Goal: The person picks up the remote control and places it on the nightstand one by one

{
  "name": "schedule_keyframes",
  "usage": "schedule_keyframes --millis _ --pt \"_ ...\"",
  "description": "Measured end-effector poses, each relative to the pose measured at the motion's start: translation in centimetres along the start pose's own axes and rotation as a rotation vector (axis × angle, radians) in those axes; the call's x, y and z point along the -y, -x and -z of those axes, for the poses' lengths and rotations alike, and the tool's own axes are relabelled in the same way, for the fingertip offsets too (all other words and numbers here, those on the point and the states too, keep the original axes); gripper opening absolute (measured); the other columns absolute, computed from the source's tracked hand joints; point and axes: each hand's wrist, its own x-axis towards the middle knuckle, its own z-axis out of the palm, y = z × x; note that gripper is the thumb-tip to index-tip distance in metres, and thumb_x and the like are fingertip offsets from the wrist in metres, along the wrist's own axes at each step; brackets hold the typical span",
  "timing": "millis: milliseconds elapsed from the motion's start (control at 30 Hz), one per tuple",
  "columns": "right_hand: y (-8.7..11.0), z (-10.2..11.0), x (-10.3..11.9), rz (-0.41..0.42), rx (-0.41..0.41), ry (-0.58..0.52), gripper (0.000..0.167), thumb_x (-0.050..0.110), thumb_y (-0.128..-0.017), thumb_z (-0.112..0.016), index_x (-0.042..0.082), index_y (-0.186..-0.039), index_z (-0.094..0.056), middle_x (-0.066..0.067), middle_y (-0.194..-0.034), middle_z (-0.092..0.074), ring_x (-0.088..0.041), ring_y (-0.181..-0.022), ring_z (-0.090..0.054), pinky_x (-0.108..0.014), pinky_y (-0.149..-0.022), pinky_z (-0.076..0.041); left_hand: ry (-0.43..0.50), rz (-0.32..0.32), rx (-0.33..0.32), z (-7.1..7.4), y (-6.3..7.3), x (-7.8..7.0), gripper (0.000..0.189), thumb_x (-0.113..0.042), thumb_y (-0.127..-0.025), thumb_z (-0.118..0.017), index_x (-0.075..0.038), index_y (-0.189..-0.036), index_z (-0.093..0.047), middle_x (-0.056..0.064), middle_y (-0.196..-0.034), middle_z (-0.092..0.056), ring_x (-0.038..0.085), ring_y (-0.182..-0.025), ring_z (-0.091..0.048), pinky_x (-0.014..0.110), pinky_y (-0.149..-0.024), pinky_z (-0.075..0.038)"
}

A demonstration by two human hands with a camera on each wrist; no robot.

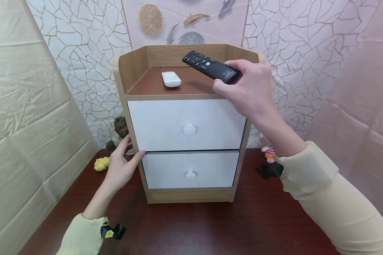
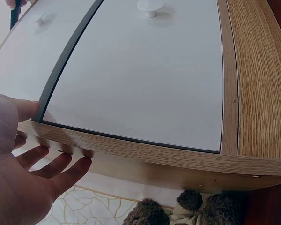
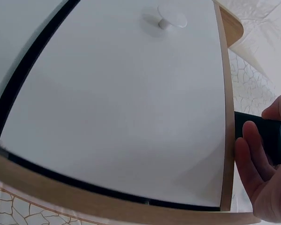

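Over the right part of the small two-drawer cabinet's (image 1: pixel 191 195) top, my right hand (image 1: pixel 250 85) holds a black remote control (image 1: pixel 207 67) between thumb and fingers. Its button side faces up and its far end points left. In the right wrist view the remote (image 3: pixel 257 129) is partly hidden behind the fingers. A white remote control (image 1: pixel 171 80) lies on the brown top, left of the black one. My left hand (image 1: pixel 121 166) touches the cabinet's left side, thumb at the front edge, fingers spread along the side panel (image 2: pixel 126 164). Both white drawers (image 1: pixel 166 124) are closed.
A raised wooden rim (image 1: pixel 185 56) edges the top's back and sides. Brown plush toys (image 2: pixel 147 213) and a yellow fuzzy thing (image 1: pixel 101 164) are left of the cabinet. A small colourful toy (image 1: pixel 269 153) stands at right. Dark red table (image 1: pixel 191 226) extends in front.
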Motion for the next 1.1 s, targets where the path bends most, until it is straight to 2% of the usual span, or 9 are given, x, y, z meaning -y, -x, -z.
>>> schedule_keyframes --millis 233,300,400,500,533,633,900,1100 --pt "-1.1 -0.8 0.3 -0.038 0.007 0.018 0.042 0.022 -0.085 -0.067 0.003 -0.122 -0.074 -0.013 -0.107 -0.073 -0.02 -0.099 -0.054 -0.026 -0.075 -0.043 -0.001 0.002 0.003 0.1 0.0 0.1 0.066 -0.004 -0.1 -0.066 0.0 -0.158 -0.035 0.023 -0.145 -0.05 0.04 -0.13 -0.052 0.012 -0.088 -0.05" --pt "-1.4 -1.0 0.4 -0.048 0.011 0.02 0.042 0.022 -0.084 -0.067 0.003 -0.121 -0.075 -0.012 -0.107 -0.072 -0.02 -0.101 -0.054 -0.027 -0.077 -0.043 -0.006 0.011 0.005 0.1 0.0 0.1 0.066 -0.005 -0.1 -0.066 -0.001 -0.158 -0.036 0.022 -0.145 -0.05 0.039 -0.13 -0.052 0.018 -0.09 -0.052" --pt "-1.9 -1.4 0.4 -0.038 0.01 0.052 0.043 0.025 -0.083 -0.068 0.004 -0.12 -0.076 -0.011 -0.105 -0.074 -0.023 -0.101 -0.054 -0.032 -0.092 -0.036 -0.013 0.025 0.006 0.1 0.1 0.1 0.066 -0.006 -0.1 -0.066 -0.001 -0.158 -0.036 0.022 -0.145 -0.05 0.038 -0.131 -0.052 0.032 -0.093 -0.055" --pt "-2.3 -1.9 0.4 -0.052 0.022 0.073 0.044 0.026 -0.082 -0.068 0.006 -0.121 -0.076 -0.01 -0.107 -0.074 -0.023 -0.105 -0.05 -0.036 -0.096 -0.033 -0.01 0.036 0.009 0.1 0.1 0.0 0.065 -0.007 -0.101 -0.067 -0.001 -0.158 -0.036 0.022 -0.145 -0.05 0.036 -0.132 -0.052 0.044 -0.094 -0.055" --pt "-2.3 -2.0 0.5 -0.064 0.03 0.076 0.045 0.026 -0.083 -0.068 0.006 -0.121 -0.075 -0.009 -0.109 -0.073 -0.023 -0.106 -0.049 -0.035 -0.096 -0.034 -0.01 0.036 0.01 0.1 0.1 0.0 0.065 -0.007 -0.101 -0.067 -0.001 -0.158 -0.036 0.022 -0.145 -0.05 0.036 -0.132 -0.052 0.046 -0.094 -0.055" --pt "-2.5 -2.4 0.5 -0.098 0.053 0.064 0.043 0.026 -0.085 -0.068 0.007 -0.123 -0.075 -0.008 -0.111 -0.072 -0.02 -0.112 -0.048 -0.032 -0.085 -0.042 -0.007 0.033 0.009 0.1 0.2 -0.1 0.065 -0.007 -0.101 -0.067 -0.001 -0.158 -0.036 0.022 -0.145 -0.05 0.036 -0.132 -0.052 0.048 -0.094 -0.055" --pt "-2.8 -3.0 0.7 -0.112 0.059 0.086 0.042 0.027 -0.085 -0.067 0.007 -0.121 -0.076 -0.007 -0.109 -0.073 -0.019 -0.109 -0.052 -0.028 -0.079 -0.042 -0.004 0.014 0.004 0.1 0.1 -0.2 0.065 -0.005 -0.1 -0.066 -0.002 -0.158 -0.037 0.02 -0.146 -0.051 0.036 -0.131 -0.053 0.048 -0.094 -0.055" --pt "-3.0 -3.1 0.9 -0.134 0.059 0.096 0.042 0.027 -0.084 -0.067 0.006 -0.12 -0.076 -0.008 -0.109 -0.073 -0.017 -0.103 -0.057 -0.025 -0.074 -0.045 0.009 0.016 0.003 0.1 0.1 -0.1 0.065 -0.005 -0.1 -0.066 -0.002 -0.158 -0.037 0.021 -0.146 -0.05 0.036 -0.132 -0.052 0.052 -0.096 -0.053"
